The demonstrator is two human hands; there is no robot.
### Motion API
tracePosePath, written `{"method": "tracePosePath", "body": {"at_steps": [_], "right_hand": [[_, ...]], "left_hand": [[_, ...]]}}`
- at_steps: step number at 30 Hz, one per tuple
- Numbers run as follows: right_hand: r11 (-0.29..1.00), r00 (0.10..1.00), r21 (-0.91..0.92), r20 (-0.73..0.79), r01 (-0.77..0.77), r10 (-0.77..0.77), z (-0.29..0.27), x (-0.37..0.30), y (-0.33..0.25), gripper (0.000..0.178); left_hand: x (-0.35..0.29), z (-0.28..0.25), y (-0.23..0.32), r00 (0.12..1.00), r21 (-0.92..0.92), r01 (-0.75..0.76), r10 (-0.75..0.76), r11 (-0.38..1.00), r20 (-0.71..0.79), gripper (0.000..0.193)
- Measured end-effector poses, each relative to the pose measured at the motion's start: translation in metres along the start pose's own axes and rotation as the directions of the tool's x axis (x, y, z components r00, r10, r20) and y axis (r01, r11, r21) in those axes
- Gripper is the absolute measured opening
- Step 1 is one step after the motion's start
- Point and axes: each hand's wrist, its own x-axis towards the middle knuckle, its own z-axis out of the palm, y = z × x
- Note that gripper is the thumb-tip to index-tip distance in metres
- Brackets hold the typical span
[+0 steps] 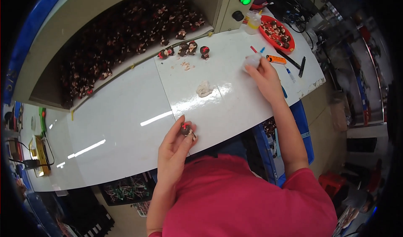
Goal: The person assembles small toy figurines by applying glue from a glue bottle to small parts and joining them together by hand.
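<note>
Figurine [186, 129] is sitting between the thumb and fingertips of the left hand [173, 144], which are gripping it lightly. The right hand [265, 75] is closing its fingers around a whitish squeeze bottle [253, 61], its blue nozzle [262, 50] projecting beyond them. A crumpled white wad [205, 89] is lying between the two hands. The step in hand is probably applying adhesive or finish (contents cannot be confirmed). The next move likely calls for bringing the nozzle to the left fingertips while keeping the figurine steady.
</note>
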Motion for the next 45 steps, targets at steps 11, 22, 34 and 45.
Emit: {"method": "tracePosePath", "body": {"at_steps": [11,22,34,45], "right_hand": [[0.796,0.846,-0.508,-0.215,0.330,-0.488,-0.007,-0.007,-0.004,0.028],[0.957,0.729,0.070,0.632,0.283,-0.262,0.055,-0.052,-0.017,0.008],[0.982,0.591,0.030,0.795,0.188,-0.137,0.055,-0.032,-0.020,0.012],[0.999,0.505,0.017,0.863,-0.035,0.004,0.058,-0.023,-0.025,0.011]], "left_hand": [[0.017,0.009,-0.001,0.983,0.082,0.112,-0.123,0.990,0.136,0.041],[0.019,0.012,-0.003,0.981,0.136,0.129,-0.147,0.982,0.128,0.036],[0.023,0.006,0.006,0.948,0.145,0.254,-0.276,0.956,0.161,0.040],[0.026,0.002,0.008,0.934,0.096,0.273,-0.288,0.957,0.210,0.054]]}}
